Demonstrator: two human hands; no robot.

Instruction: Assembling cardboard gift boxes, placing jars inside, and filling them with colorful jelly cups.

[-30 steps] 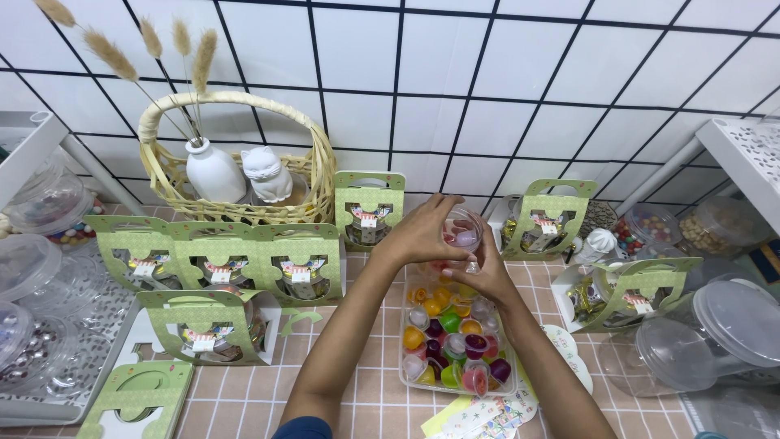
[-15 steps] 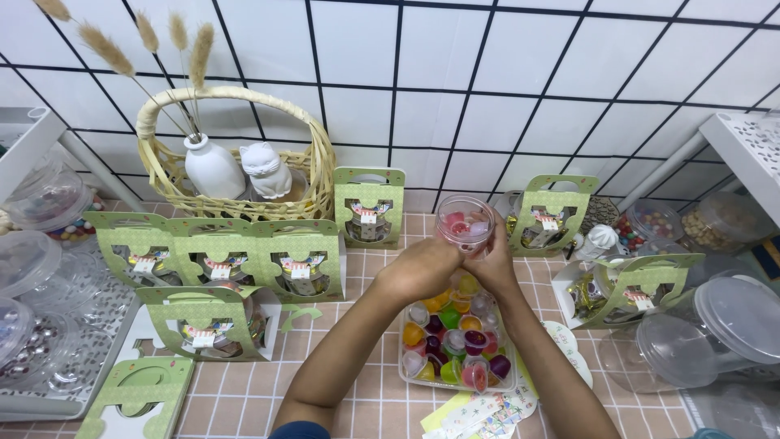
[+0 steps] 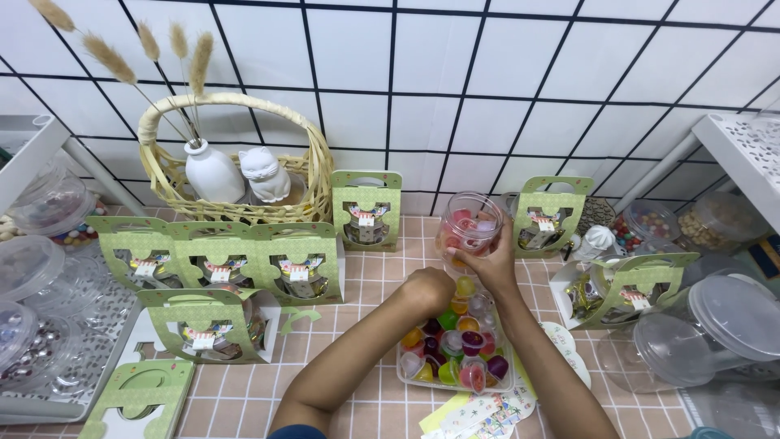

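Note:
My right hand (image 3: 491,262) holds a clear plastic jar (image 3: 470,225) partly filled with colourful jelly cups, tilted with its mouth facing me. My left hand (image 3: 428,291) is closed into a fist just above a clear tray (image 3: 409,373) of several colourful jelly cups, at the tray's far left corner. Whether it grips a jelly cup is hidden by the fingers. The tray sits on the pink tiled counter (image 3: 357,268), directly under both hands.
Several green window gift boxes (image 3: 219,264) stand left, behind and right of the tray. A wicker basket (image 3: 171,183) with a white vase and cat figurine sits at the back left. Clear jars and lids (image 3: 731,317) crowd the right. Sticker sheets (image 3: 475,419) lie near the front.
My left hand has dropped from the jar's mouth down to the tray of jelly cups. My right hand keeps the jar at about the same place.

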